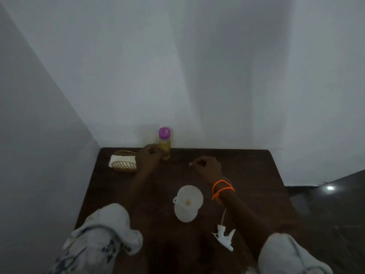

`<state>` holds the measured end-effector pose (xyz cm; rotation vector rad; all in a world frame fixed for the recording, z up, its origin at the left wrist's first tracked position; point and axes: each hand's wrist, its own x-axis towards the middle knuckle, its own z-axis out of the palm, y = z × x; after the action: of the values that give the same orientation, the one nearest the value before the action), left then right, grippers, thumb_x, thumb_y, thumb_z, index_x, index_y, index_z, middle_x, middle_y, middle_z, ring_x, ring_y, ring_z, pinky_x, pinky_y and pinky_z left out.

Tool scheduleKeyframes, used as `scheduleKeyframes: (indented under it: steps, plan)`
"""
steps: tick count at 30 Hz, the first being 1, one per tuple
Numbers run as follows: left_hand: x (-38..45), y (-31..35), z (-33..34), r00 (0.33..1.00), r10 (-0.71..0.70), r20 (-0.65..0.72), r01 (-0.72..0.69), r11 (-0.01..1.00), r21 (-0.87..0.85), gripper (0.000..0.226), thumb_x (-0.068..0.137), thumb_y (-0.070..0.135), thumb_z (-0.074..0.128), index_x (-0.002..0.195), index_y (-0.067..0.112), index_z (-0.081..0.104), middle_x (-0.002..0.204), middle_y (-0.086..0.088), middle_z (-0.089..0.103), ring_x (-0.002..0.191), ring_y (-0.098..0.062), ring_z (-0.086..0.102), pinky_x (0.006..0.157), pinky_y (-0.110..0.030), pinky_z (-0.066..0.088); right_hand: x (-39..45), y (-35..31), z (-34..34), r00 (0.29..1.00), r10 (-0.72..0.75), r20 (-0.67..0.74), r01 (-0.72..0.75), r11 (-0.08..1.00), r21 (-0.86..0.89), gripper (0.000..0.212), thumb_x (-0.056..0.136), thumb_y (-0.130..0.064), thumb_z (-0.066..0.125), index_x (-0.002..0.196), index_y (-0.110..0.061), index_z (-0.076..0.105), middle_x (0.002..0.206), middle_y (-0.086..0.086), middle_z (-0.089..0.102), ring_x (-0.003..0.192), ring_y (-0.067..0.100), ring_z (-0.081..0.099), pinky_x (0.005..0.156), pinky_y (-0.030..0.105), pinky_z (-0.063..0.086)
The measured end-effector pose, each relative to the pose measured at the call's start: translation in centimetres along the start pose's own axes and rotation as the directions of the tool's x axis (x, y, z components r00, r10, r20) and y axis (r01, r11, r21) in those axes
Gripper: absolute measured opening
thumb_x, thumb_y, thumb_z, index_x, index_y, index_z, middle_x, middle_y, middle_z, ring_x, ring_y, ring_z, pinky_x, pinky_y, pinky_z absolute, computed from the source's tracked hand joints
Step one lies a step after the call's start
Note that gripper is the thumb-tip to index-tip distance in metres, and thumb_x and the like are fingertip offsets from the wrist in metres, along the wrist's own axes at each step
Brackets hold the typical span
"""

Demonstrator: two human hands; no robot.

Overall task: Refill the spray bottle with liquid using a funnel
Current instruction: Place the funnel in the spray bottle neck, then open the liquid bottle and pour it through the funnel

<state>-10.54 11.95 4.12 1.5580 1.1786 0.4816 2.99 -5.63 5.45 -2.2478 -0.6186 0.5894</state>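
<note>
**Funnel seated in the spray bottle, refill bottle at the far edge**

A wicker holder (124, 162) with a white cloth sits far left on the table (246, 175). The funnel (190, 198) stands in the translucent spray bottle (185, 213); the sprayer head (224, 237) lies beside it. The left hand (149, 156) touches the yellow-liquid bottle (165, 144), grip unclear; the right hand (206, 167) is clenched, holding nothing visible.

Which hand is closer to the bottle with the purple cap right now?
Left. The left hand is right beside the purple-capped bottle, on its left. The right hand is off to the bottle's right, nearer the camera.
</note>
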Motion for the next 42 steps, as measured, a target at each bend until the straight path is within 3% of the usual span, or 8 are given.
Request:
scheduleKeyframes:
  steps: [7,18,24,27,30,37,40,42]
  plan:
    - [5.2,2.0,3.1,0.993,0.113,0.041,-0.119,0.976,0.181,0.076,0.073,0.029,0.090,0.136,0.006,0.056,0.132,-0.014,0.063,0.122,-0.031,0.060,0.098,-0.037,0.046,6.2,-3.2,2.8,0.984,-0.150,0.099,0.162,0.979,-0.124,0.018,0.074,-0.020,0.080,0.090,-0.013,0.077,0.091,0.005,0.076,0.081,0.012,0.066,0.075,0.019,0.046]
    - [7.4,-0.3,3.9,0.961,0.272,0.043,-0.271,0.911,0.312,0.048,0.067,0.026,0.093,0.104,0.004,0.073,0.099,-0.016,0.076,0.090,-0.031,0.072,0.082,-0.032,0.053,7.5,0.2,3.2,0.981,-0.177,0.073,0.185,0.975,-0.121,0.029,0.070,-0.021,0.083,0.096,-0.011,0.074,0.093,0.007,0.074,0.088,0.020,0.069,0.083,0.034,0.055]
    - [5.5,2.0,3.0,0.940,0.325,0.105,-0.341,0.918,0.201,0.043,0.069,0.030,0.092,0.104,0.012,0.075,0.090,0.005,0.072,0.079,-0.010,0.069,0.068,-0.009,0.046,6.7,0.0,1.9,0.954,-0.296,0.046,0.299,0.952,-0.073,0.064,0.067,-0.027,0.089,0.125,-0.014,0.065,0.118,0.006,0.069,0.103,0.017,0.065,0.091,0.023,0.049]
    - [3.9,4.5,2.3,0.893,0.421,0.160,-0.443,0.885,0.143,0.039,0.069,0.028,0.093,0.103,0.017,0.076,0.088,0.010,0.072,0.078,0.004,0.068,0.067,-0.005,0.050,6.0,-1.1,0.9,0.932,-0.360,0.037,0.360,0.933,-0.008,0.075,0.067,-0.028,0.089,0.134,-0.015,0.059,0.127,0.005,0.066,0.107,0.018,0.064,0.092,0.033,0.055]
    - [2.2,6.8,1.8,0.864,0.461,0.203,-0.488,0.866,0.109,0.038,0.068,0.030,0.093,0.101,0.020,0.076,0.086,0.010,0.075,0.075,0.004,0.070,0.068,-0.007,0.053,4.9,-2.1,-0.1,0.907,-0.422,0.003,0.421,0.905,0.066,0.080,0.064,-0.041,0.088,0.134,-0.018,0.058,0.126,-0.003,0.066,0.111,0.011,0.062,0.089,0.030,0.056]
    - [-1.7,9.8,0.9,0.848,0.412,0.332,-0.441,0.897,0.013,0.054,0.068,0.036,0.092,0.116,0.019,0.074,0.100,0.005,0.076,0.088,-0.004,0.072,0.078,-0.017,0.057,2.2,-4.0,-3.6,0.859,-0.511,-0.031,0.511,0.852,0.111,0.062,0.067,-0.038,0.089,0.122,-0.020,0.066,0.108,-0.008,0.072,0.099,0.003,0.067,0.084,0.023,0.055]
    - [-2.6,11.1,0.4,0.860,0.362,0.361,-0.348,0.932,-0.104,0.081,0.062,0.056,0.086,0.132,0.021,0.063,0.120,0.004,0.071,0.107,-0.013,0.068,0.091,-0.034,0.059,1.3,-4.3,-5.2,0.858,-0.513,-0.031,0.513,0.851,0.112,0.061,0.066,-0.035,0.090,0.120,-0.018,0.068,0.108,-0.003,0.074,0.099,0.007,0.069,0.086,0.029,0.059]
    - [-3.0,12.3,-0.1,0.838,0.352,0.417,-0.289,0.935,-0.208,0.075,0.078,0.044,0.081,0.143,0.021,0.052,0.136,0.000,0.063,0.123,-0.017,0.061,0.099,-0.036,0.055,0.6,-4.6,-6.0,0.853,-0.521,-0.027,0.520,0.846,0.113,0.060,0.064,-0.038,0.089,0.118,-0.018,0.070,0.106,-0.003,0.075,0.096,0.009,0.070,0.085,0.031,0.059]
